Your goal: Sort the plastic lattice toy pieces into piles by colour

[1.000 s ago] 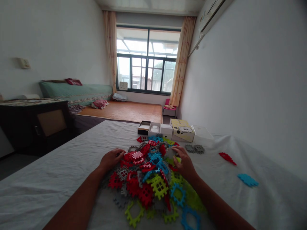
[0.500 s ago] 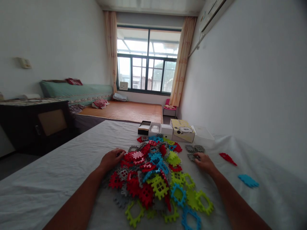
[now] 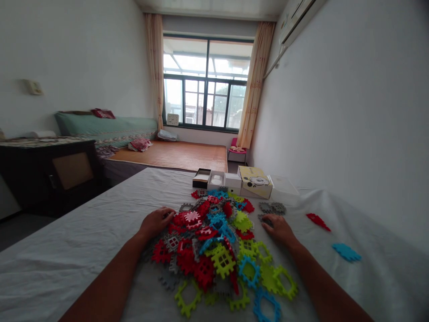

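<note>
A: Where's the left hand (image 3: pixel 154 222)?

B: Resting flat, fingers loose and clamped on nothing, against the nine o'clock edge of the heap of red, blue, green and grey plastic interlocking tiles (image 3: pixel 214 241) on the white sheet-covered table (image 3: pixel 67 250).

A: And the right hand (image 3: pixel 279 227)?

B: At the heap's three o'clock, palm down, fingertips on a flat grey toothed tile (image 3: pixel 264 219); whether it grips, I cannot tell. Two more grey toothed tiles (image 3: pixel 273 208) lie just beyond, toward twelve.

Boxes (image 3: pixel 250 182), bed (image 3: pixel 170 155), window (image 3: pixel 207 84)
</note>
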A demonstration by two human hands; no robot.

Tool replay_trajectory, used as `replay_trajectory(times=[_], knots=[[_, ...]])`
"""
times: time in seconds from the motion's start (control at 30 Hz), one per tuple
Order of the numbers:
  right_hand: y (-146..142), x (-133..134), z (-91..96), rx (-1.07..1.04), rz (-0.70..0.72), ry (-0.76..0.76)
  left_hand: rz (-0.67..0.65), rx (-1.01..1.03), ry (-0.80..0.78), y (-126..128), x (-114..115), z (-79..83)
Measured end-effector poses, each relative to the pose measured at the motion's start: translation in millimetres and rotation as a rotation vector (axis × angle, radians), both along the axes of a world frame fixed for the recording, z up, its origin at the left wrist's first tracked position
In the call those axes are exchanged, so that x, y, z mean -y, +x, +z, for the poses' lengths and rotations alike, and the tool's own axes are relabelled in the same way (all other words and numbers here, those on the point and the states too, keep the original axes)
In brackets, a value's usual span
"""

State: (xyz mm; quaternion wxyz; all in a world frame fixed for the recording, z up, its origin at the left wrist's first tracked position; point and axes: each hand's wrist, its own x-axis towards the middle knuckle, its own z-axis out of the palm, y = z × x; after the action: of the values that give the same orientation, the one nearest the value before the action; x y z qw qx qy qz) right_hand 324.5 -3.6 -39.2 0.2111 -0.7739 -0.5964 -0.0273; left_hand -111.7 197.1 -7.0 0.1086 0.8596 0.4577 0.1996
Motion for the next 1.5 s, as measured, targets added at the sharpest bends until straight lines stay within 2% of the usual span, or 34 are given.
replay_trajectory(times=[0.8, 0.97, 1.3, 1.5], knots=[[-12.2, 4.6, 6.5, 0.113, -0.026, -0.038, -0.014, 0.002, 0.017, 0.1, 0.3, -0.3], [-11.8, 4.7, 6.3, 0.109, -0.016, -0.043, -0.021, 0.001, 0.035, -1.3, -1.9, -2.6], [-10.5, 2.3, 6.3, 0.061, -0.006, -0.009, -0.005, 0.005, -0.015, 1.4, 3.4, 3.5], [-10.8, 3.4, 7.5, 0.04, 0.001, -0.022, -0.02, 0.006, 0.013, 0.2, 0.4, -0.2]])
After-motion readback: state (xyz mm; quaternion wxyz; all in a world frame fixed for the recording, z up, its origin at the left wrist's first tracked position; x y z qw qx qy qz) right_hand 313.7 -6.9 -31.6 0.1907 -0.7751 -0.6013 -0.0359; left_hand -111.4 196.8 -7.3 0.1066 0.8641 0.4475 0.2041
